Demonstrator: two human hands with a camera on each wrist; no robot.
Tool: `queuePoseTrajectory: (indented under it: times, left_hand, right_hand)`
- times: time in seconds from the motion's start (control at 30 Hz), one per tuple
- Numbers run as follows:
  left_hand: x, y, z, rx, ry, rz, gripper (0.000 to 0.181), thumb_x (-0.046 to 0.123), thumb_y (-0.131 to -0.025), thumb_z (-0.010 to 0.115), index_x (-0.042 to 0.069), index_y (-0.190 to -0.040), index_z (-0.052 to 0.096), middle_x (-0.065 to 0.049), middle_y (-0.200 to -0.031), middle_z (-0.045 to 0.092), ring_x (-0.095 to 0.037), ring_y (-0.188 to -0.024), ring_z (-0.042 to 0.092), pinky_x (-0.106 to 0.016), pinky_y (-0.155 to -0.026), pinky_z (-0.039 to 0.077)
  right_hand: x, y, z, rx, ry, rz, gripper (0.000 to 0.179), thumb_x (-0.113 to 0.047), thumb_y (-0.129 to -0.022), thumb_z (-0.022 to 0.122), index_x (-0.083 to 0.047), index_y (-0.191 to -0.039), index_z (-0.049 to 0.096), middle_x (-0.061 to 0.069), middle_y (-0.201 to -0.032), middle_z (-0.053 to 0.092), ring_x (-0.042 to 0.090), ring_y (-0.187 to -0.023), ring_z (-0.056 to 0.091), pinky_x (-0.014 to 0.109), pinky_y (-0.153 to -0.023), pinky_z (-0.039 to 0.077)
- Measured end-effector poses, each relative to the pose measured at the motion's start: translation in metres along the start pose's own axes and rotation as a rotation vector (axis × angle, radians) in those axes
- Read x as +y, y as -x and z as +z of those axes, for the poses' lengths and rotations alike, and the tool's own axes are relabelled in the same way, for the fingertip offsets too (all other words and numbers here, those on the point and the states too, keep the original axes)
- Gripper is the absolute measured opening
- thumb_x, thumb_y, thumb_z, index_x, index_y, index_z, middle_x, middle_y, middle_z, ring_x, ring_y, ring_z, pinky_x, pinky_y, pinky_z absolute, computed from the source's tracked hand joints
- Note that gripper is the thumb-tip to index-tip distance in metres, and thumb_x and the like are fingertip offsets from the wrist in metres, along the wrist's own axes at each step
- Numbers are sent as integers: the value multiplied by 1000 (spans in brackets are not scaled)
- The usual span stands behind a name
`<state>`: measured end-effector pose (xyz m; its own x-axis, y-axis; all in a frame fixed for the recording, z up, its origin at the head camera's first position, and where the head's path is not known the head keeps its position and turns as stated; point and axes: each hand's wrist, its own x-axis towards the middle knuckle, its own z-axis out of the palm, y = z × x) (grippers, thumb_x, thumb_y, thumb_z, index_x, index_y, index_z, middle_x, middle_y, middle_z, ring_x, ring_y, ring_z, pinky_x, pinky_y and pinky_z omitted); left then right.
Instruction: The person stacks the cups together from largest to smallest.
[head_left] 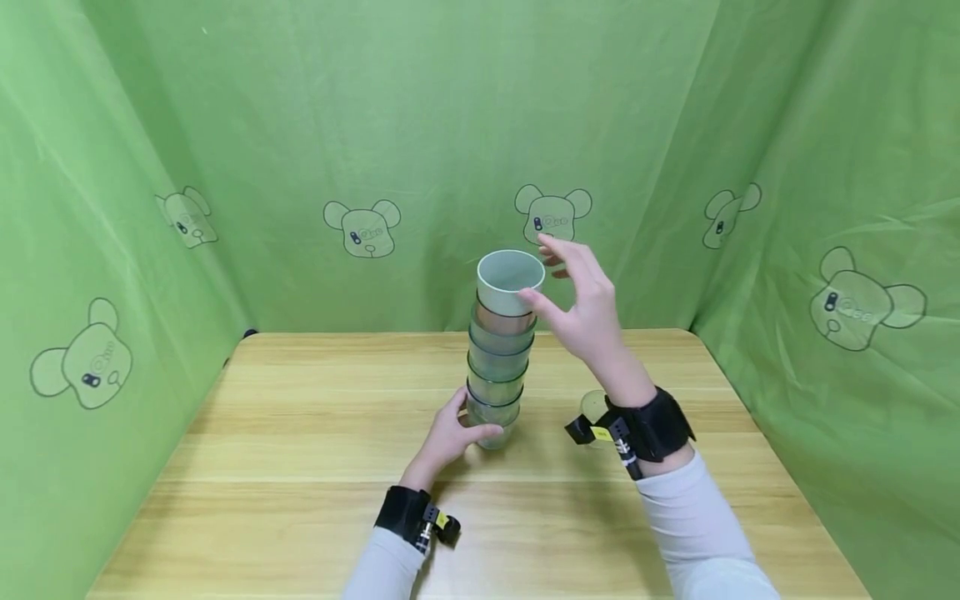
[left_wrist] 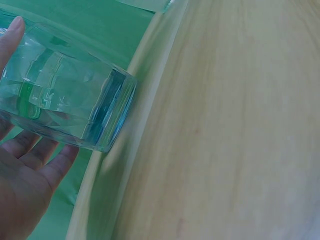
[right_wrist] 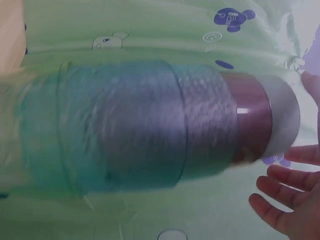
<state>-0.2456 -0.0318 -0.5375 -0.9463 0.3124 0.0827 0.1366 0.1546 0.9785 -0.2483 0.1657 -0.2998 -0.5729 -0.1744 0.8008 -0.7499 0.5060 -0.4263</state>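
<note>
A tall stack of nested cups point(head_left: 498, 367) stands upright on the table. A pale green cup point(head_left: 501, 302) tops it, with a brownish cup point(head_left: 504, 323) just beneath and several see-through tinted glasses lower down. My left hand point(head_left: 448, 435) holds the bottom glass point(left_wrist: 60, 90), thumb on one side and fingers on the other. Beside the top cup is my right hand point(head_left: 588, 312), fingers spread and thumb at the near rim. In the right wrist view its fingers are loosely bent around the end of the stack, gripping nothing that I can see.
A yellowish glass point(head_left: 592, 405) stands on the wooden table point(head_left: 315, 425) to the right of the stack, partly hidden by the right wrist strap point(head_left: 652, 423). Green cloth point(head_left: 442, 125) with bear-head prints hangs behind and along both sides.
</note>
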Motion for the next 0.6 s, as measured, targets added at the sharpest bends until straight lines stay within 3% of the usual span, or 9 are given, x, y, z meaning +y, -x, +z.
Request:
queuePoseTrajectory:
  times: [0.2,0.4,0.5,0.6]
  left_hand:
    - [-1,-1,0,-5,-10,-2,85,38,-73,84,21,-144,42,-5,-142,52,-26,-133,49,-42,-111,44]
    - [-1,-1,0,-3,-17,-2,86,38,-73,84,20,-145,41,-7,-143,51,-28,-133,49,-44,-111,44]
    - [-1,-1,0,-1,-20,-2,86,39,-73,84,21,-145,41,-7,-143,51,-27,-133,49,-43,-111,44]
    - [-2,-1,1,0,-24,-7,89,41,-72,84,22,-147,40,-6,-145,50,-26,-134,48,-42,-112,44]
  right_hand:
    - [19,17,-14,39,55,29,76,-64,-88,56,-4,-136,53,20,-120,61,32,-107,59,40,-91,54]
    - [44,48,-29,-14,138,160,57,-35,-91,67,-6,-138,52,18,-122,60,29,-110,57,32,-94,52]
    - [58,68,-35,-82,167,239,57,-25,-90,69,-6,-140,49,20,-124,58,32,-112,55,41,-96,50]
    - [72,92,-40,-172,188,330,58,-27,-92,67,-5,-142,46,22,-129,55,37,-116,52,53,-98,46]
